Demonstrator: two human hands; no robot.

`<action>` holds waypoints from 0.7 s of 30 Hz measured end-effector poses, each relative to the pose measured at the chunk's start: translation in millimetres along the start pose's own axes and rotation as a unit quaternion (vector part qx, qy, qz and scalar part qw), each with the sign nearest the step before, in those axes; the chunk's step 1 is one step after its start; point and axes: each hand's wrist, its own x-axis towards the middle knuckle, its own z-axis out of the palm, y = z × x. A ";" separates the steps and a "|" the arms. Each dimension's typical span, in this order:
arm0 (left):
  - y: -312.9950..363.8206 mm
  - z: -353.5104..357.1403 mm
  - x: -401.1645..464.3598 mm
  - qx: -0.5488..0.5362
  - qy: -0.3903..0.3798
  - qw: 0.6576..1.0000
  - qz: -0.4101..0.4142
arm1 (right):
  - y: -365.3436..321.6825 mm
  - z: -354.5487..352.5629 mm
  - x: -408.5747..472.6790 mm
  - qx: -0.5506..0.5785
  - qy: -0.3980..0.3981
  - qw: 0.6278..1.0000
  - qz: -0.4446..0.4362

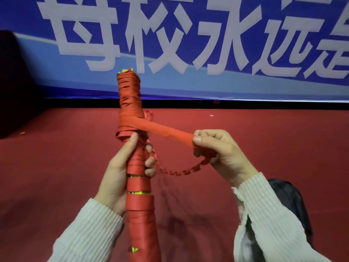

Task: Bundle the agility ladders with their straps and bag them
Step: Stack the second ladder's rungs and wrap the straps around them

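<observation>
Head view: above the red floor (56,167), your left hand (120,171) grips the upright ladder bundle (136,167), fingers curled around it, while your right hand (217,146) pinches the strap (166,131). Keep it taut; lay wraps flat, snug.

The strap (166,132) was flat woven cloth, red and matt, with a fine ribbed weave. The bundle (138,167) showed layers of that same webbing, a little frayed near the top, with glossy yellow plastic glinting through the gaps. The sleeves (268,214) were a pale ribbed knit. The floor (56,157) looked like matt red carpet. The banner (188,44) was smooth with a faint sheen.
</observation>
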 end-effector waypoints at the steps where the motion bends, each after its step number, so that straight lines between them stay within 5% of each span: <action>1: 4.1 -2.8 1.3 -0.012 0.001 1.000 0.001 | -1.8 -6.1 -1.3 -0.039 0.004 0.999 0.013; 4: 10.0 -10.0 2.3 -0.032 0.030 0.999 0.011 | 2.9 -17.6 0.4 -0.218 0.078 0.972 0.033; 7: 8.8 -8.7 -1.5 -0.035 0.035 0.999 0.000 | 17.4 -18.5 8.1 -0.371 0.221 0.902 0.014; 13: -6.7 3.4 -6.2 0.048 0.049 0.998 0.011 | 35.8 -10.5 16.6 -0.206 0.193 0.956 0.085; 16: -14.8 10.2 -6.9 0.123 0.052 0.990 0.044 | 37.7 8.3 18.6 -0.163 0.218 0.961 0.042; 21: -26.1 13.8 -4.9 0.153 0.095 0.981 0.074 | 19.6 50.0 13.9 -0.001 0.098 0.995 -0.019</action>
